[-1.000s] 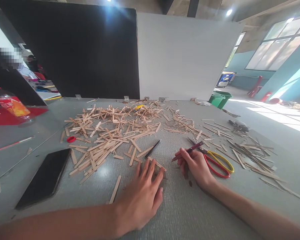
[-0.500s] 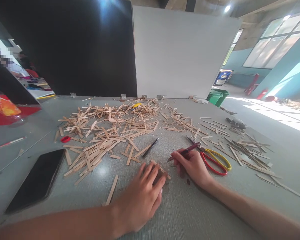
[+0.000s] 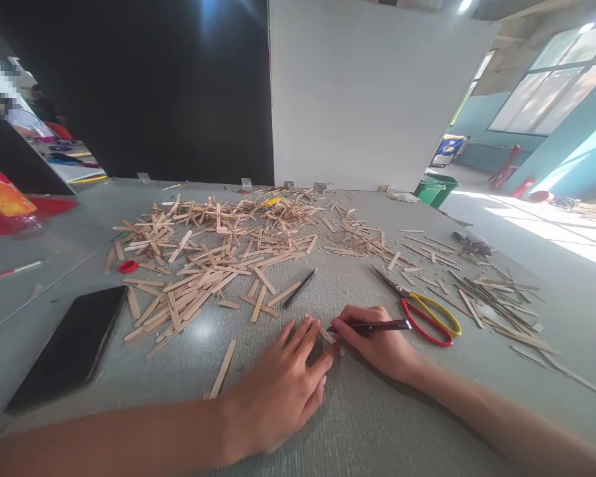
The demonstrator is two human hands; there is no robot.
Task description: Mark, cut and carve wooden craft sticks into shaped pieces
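Observation:
My left hand (image 3: 291,381) lies low over the table, fingers bent, holding a short wooden craft stick (image 3: 326,336) down against the surface. Part of the stick is hidden under the fingers. Close on its right, my right hand (image 3: 377,341) is closed around a slim dark red pen (image 3: 385,325). The pen lies at a low slant, its tip at the stick near my left fingertips. Scissors (image 3: 422,310) with one red and one yellow handle rest just beyond my right hand, blades slightly apart. A black pen (image 3: 300,289) lies beyond my left hand.
A large loose heap of craft sticks (image 3: 198,291) spreads over the table's middle and back. Dark thin strips (image 3: 506,301) lie at right. A phone (image 3: 69,348), a red ring (image 3: 128,266) and a bottle (image 3: 4,199) are at left. Upright panels (image 3: 352,99) border the back.
My right hand has moved left and brought the pen's tip to the stick, tilting the pen lower. My left hand stays on the stick. The view has shifted slightly.

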